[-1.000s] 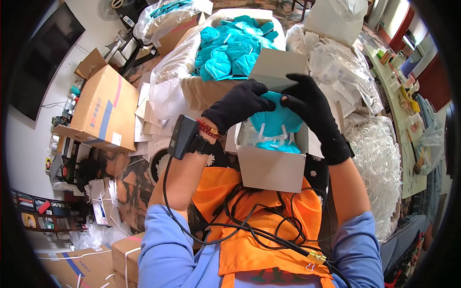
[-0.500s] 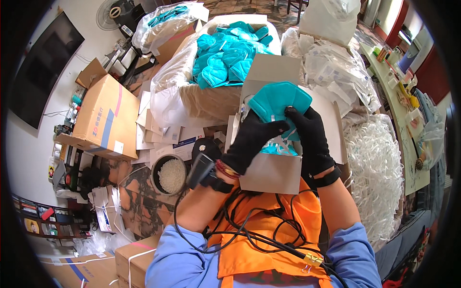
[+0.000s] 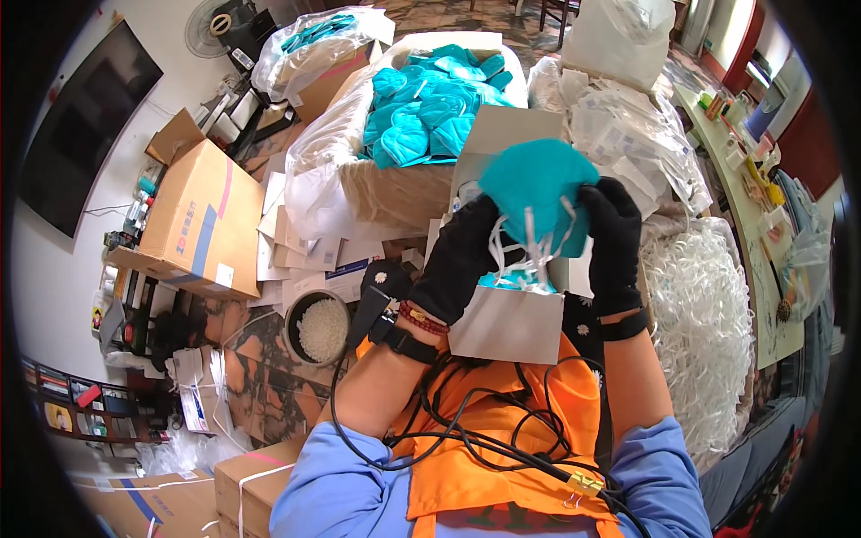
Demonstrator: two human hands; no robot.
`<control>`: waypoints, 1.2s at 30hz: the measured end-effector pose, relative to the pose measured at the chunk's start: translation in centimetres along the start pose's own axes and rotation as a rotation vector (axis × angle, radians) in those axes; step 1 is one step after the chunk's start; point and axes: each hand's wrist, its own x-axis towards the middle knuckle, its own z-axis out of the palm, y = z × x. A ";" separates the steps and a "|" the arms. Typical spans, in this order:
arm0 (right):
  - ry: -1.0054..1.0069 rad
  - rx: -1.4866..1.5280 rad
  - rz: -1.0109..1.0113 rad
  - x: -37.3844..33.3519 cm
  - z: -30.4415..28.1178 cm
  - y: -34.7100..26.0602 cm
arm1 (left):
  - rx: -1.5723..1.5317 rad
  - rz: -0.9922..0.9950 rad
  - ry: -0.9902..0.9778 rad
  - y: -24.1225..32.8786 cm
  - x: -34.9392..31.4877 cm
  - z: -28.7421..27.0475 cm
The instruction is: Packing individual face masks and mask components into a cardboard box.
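Note:
A teal folded face mask [image 3: 538, 184] is held up over an open light-grey carton [image 3: 504, 325], its white ear straps hanging down in front. My left hand [image 3: 456, 260], in a black glove, is closed at the mask's left edge. On the other side my right hand [image 3: 613, 238], gloved the same way, pinches the right edge. Inside the carton, more teal masks [image 3: 516, 282] with white straps show below the held one. The carton's flap stands up behind the mask, and my fingertips are partly hidden by it.
Beyond the carton stands a plastic-lined box [image 3: 395, 193] heaped with teal masks [image 3: 430, 108]. White straps [image 3: 700, 314] fill a container at right, near bagged packets [image 3: 628, 125]. A brown carton [image 3: 202, 220] and a bucket of white pellets [image 3: 320, 330] are at left. Black cables [image 3: 466, 439] cross my lap.
The mask has opened out and tilted, and its straps now hang free. My right hand has moved outward to the right edge; my left has turned upright at the left edge.

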 end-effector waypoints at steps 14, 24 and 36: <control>-0.193 -0.046 0.054 1.5 -1.8 -1.1 | -0.187 -0.231 -0.388 5.7 0.0 0.1; 0.010 -0.541 -0.348 -0.1 -5.1 -3.6 | -0.067 -0.346 0.251 6.0 1.6 0.2; 0.048 0.094 0.049 -1.8 1.8 0.8 | -0.128 -0.013 -0.091 5.3 -1.6 2.0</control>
